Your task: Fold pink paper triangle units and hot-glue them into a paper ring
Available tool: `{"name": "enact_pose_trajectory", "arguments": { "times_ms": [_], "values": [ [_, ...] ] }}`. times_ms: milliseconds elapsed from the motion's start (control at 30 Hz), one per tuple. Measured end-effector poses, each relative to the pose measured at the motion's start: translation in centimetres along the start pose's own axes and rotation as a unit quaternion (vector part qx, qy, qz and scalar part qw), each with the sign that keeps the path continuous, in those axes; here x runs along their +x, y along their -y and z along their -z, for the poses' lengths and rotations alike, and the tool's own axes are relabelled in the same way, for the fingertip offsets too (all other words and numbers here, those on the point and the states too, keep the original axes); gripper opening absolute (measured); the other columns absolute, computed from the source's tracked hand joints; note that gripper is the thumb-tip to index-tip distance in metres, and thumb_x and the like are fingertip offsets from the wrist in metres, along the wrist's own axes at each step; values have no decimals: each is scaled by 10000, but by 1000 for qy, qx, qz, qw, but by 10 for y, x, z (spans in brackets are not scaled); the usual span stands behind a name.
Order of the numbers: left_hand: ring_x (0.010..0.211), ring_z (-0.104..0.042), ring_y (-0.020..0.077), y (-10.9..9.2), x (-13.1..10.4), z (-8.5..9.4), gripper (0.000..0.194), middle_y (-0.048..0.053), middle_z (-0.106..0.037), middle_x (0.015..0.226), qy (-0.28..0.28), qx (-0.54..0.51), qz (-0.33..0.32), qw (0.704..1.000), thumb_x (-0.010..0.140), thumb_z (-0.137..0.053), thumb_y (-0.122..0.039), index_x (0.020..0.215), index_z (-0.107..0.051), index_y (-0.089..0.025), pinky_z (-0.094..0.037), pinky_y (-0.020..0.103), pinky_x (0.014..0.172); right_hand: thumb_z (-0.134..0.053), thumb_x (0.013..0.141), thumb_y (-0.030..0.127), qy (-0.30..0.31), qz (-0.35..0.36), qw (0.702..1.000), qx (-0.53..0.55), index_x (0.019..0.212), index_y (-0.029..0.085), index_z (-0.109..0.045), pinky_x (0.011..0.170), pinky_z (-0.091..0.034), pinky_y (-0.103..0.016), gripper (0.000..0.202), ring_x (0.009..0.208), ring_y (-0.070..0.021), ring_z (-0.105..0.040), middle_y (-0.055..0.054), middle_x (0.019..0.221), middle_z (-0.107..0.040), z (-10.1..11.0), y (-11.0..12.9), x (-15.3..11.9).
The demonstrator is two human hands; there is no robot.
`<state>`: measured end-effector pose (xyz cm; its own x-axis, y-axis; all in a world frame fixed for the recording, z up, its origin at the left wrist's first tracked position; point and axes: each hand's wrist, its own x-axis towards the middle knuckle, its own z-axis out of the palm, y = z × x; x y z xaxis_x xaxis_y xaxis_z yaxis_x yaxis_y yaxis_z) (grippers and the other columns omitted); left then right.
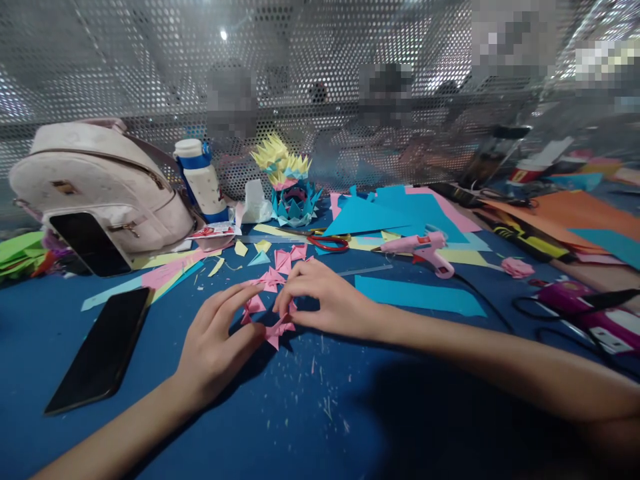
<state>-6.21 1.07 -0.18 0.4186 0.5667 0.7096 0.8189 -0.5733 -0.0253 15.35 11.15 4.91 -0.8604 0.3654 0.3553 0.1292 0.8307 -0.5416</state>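
Several small folded pink paper pieces (271, 279) lie in a rough ring on the blue table, between my two hands. My left hand (215, 333) curves around the ring's left side, its thumb and fingertips touching pink pieces. From the right, my right hand (325, 293) pinches a pink piece at the ring's near right side between thumb and index finger. Part of the ring is hidden behind the fingers. Just beyond it are small yellow and light blue paper scraps (260, 257).
A pink glue gun (420, 250), red scissors (327, 241) and blue sheets (390, 213) lie beyond my right hand. Two phones (103, 350), a backpack (100, 187) and a bottle (200, 180) stand or lie at left. A blue-and-yellow paper model (295, 200) is at the back.
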Motion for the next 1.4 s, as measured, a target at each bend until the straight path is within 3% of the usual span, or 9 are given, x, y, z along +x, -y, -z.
{"name": "enact_pose_trajectory", "arguments": {
  "times_ms": [200,333,433,733,933,1400],
  "values": [
    [1252,-500,308,-4,3,0,104,123,-546,1331,-4,-18,9,1000,877,-673,-103,805,-647,-173,-462,477,994,-590,931,164,26,89,986,-142,917,190,-662,916,-325,-351,77,983,-194,-559,-29,930,-692,-5,-7,-4],
    [1264,-482,321,-4,4,0,109,131,-538,1333,0,-36,21,999,882,-661,-98,806,-670,-177,-447,499,994,-505,995,232,67,130,976,-163,977,180,-628,776,-374,-296,134,877,-168,-593,-30,954,-700,-9,-13,-7],
    [1278,-472,331,-2,2,0,97,134,-528,1350,17,-49,26,998,889,-655,-112,824,-674,-181,-433,516,998,-542,967,205,68,77,985,-136,965,186,-630,681,-386,-258,90,822,-151,-608,-13,936,-700,-12,-17,-8],
    [1331,-453,307,0,4,-1,89,127,-557,1353,75,-53,29,995,911,-598,-125,860,-623,-194,-384,516,1032,-685,809,57,52,-52,997,-24,816,185,-653,683,-403,-223,132,795,-124,-598,29,828,-670,-11,-19,-3],
    [1284,-497,302,1,5,-3,45,110,-604,1296,97,-66,35,992,907,-653,-216,886,-617,-202,-374,519,1021,-667,812,57,39,-67,997,1,823,187,-665,697,-403,-236,130,801,-130,-605,24,841,-685,-15,-22,-4],
    [1140,-571,234,2,7,-6,208,43,-654,1173,143,-131,72,978,887,-707,-340,810,-565,-210,-297,507,1051,-713,802,127,82,-87,991,59,782,172,-686,636,-383,-218,56,726,-111,-591,24,745,-647,-17,-23,-4]
  ]
}}
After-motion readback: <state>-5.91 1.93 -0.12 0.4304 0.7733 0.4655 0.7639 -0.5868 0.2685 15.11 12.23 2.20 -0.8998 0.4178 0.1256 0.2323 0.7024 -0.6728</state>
